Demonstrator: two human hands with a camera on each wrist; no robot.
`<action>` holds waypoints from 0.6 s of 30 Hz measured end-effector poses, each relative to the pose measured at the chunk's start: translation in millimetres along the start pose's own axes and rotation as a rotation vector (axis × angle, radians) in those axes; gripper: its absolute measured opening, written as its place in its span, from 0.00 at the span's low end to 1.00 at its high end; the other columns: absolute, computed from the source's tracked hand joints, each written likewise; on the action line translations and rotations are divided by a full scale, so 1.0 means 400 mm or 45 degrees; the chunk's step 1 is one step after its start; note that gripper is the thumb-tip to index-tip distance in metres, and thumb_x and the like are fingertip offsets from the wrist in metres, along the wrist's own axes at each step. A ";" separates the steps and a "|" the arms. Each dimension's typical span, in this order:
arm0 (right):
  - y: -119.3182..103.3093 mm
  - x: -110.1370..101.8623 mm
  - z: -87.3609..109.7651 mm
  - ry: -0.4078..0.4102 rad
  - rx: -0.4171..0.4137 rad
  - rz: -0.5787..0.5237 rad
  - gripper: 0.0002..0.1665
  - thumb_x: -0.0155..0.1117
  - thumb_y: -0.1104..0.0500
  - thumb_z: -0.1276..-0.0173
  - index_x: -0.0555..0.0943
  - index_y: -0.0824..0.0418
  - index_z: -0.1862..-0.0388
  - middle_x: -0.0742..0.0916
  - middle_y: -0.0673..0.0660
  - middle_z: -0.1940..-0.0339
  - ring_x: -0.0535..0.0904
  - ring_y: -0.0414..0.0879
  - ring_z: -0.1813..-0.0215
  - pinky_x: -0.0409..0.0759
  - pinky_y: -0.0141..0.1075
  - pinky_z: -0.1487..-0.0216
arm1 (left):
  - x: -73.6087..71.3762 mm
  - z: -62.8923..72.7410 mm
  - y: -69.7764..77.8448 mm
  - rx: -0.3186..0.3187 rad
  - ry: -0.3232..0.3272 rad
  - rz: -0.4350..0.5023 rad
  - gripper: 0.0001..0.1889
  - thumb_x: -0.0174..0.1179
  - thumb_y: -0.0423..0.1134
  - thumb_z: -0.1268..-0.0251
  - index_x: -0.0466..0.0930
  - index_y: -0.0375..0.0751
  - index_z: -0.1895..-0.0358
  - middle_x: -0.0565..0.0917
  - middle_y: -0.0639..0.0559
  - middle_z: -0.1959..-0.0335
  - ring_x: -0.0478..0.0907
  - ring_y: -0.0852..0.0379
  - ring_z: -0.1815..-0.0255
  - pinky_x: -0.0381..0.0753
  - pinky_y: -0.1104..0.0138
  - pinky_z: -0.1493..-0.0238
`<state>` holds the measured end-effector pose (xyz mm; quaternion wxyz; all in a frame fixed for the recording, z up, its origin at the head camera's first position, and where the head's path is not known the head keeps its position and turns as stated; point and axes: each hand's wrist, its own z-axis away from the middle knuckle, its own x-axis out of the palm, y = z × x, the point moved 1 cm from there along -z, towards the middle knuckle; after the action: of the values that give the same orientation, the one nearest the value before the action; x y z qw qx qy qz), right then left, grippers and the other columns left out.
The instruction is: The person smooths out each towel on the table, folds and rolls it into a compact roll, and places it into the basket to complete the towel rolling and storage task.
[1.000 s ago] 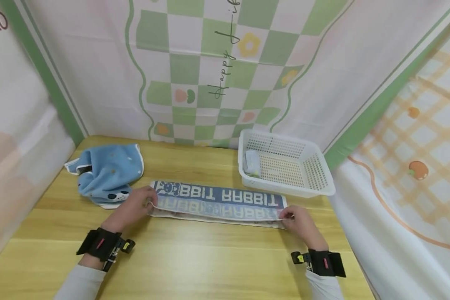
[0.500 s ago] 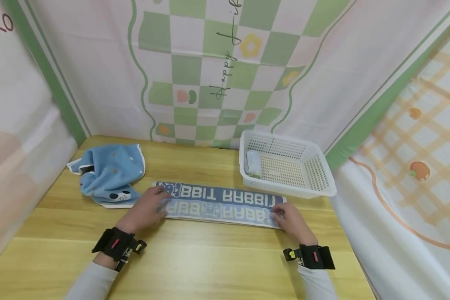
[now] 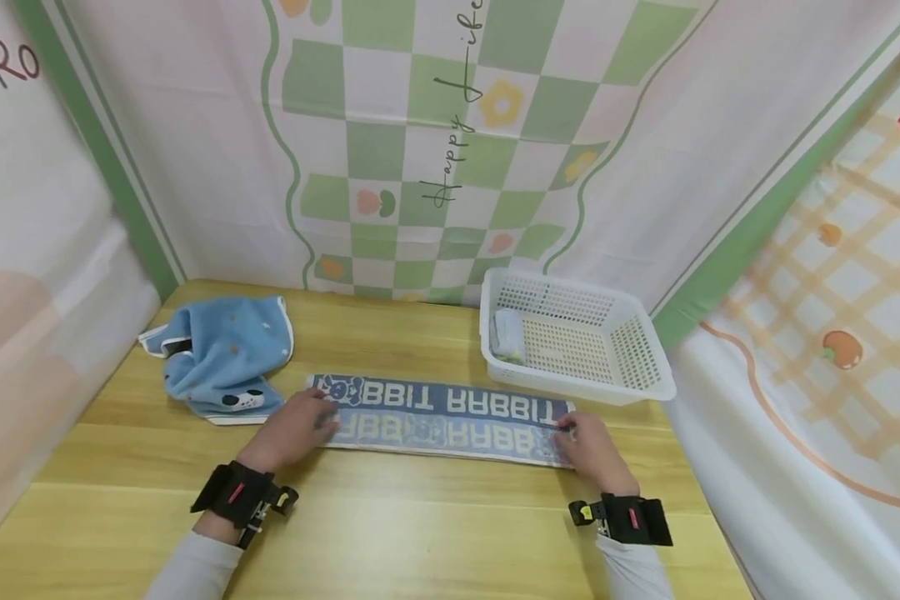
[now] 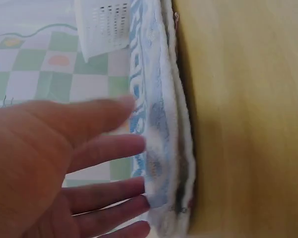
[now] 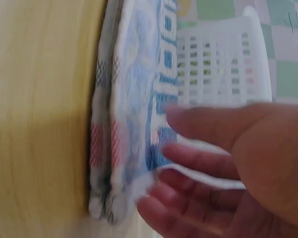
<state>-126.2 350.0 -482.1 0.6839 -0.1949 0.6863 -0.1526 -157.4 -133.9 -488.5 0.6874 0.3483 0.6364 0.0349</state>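
A blue and white towel (image 3: 450, 422) with "RABBIT" lettering lies folded into a long strip on the table. At its left end my left hand (image 3: 288, 431) rests with fingertips on the cloth; in the left wrist view its fingers (image 4: 107, 191) are spread and fairly straight at the fold. My right hand (image 3: 594, 450) is at the other end, its fingertips on the towel. In the right wrist view those fingers (image 5: 188, 198) bend loosely and pinch nothing, beside the stacked layered edges of the towel (image 5: 134, 89).
A crumpled blue cloth (image 3: 228, 350) with white trim lies at the back left. Behind the towel's right end stands a white plastic basket (image 3: 648, 367) holding a small rolled pale cloth (image 3: 507, 335). Printed fabric hangs around the wooden table (image 3: 390, 525).
Both hands have let go of the towel's near edge, which was lifted and now lies flat on the strip. The hands shifted inward, then slightly back outward.
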 end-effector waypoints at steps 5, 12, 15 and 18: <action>0.016 0.000 0.002 -0.015 0.174 0.065 0.25 0.65 0.58 0.29 0.74 0.81 0.47 0.83 0.75 0.55 0.82 0.62 0.55 0.81 0.56 0.52 | 0.005 0.002 -0.004 0.030 0.037 0.001 0.17 0.64 0.31 0.34 0.83 0.29 0.44 0.75 0.25 0.36 0.72 0.27 0.35 0.71 0.38 0.34; 0.016 0.010 0.002 -0.082 0.245 -0.065 0.29 0.62 0.63 0.28 0.68 0.82 0.38 0.81 0.77 0.48 0.80 0.65 0.49 0.79 0.57 0.47 | 0.009 0.006 -0.006 0.034 0.082 0.003 0.14 0.60 0.27 0.33 0.85 0.29 0.46 0.76 0.26 0.38 0.73 0.28 0.36 0.71 0.38 0.34; 0.008 0.007 0.002 -0.076 0.251 -0.105 0.24 0.61 0.68 0.31 0.70 0.80 0.41 0.81 0.74 0.51 0.79 0.60 0.53 0.79 0.52 0.51 | 0.008 0.004 -0.006 0.030 0.084 -0.015 0.14 0.59 0.23 0.35 0.86 0.29 0.48 0.78 0.28 0.39 0.74 0.30 0.37 0.72 0.40 0.35; -0.001 0.002 0.005 -0.066 0.271 -0.127 0.16 0.61 0.70 0.34 0.73 0.77 0.51 0.81 0.68 0.59 0.75 0.56 0.59 0.77 0.46 0.57 | 0.009 0.002 -0.008 0.008 0.072 0.001 0.13 0.60 0.24 0.35 0.86 0.31 0.50 0.79 0.30 0.41 0.75 0.31 0.38 0.73 0.40 0.36</action>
<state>-124.1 349.5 -482.7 0.7097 -0.1590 0.6379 -0.2532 -157.5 -135.0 -493.2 0.6679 0.3495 0.6557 0.0429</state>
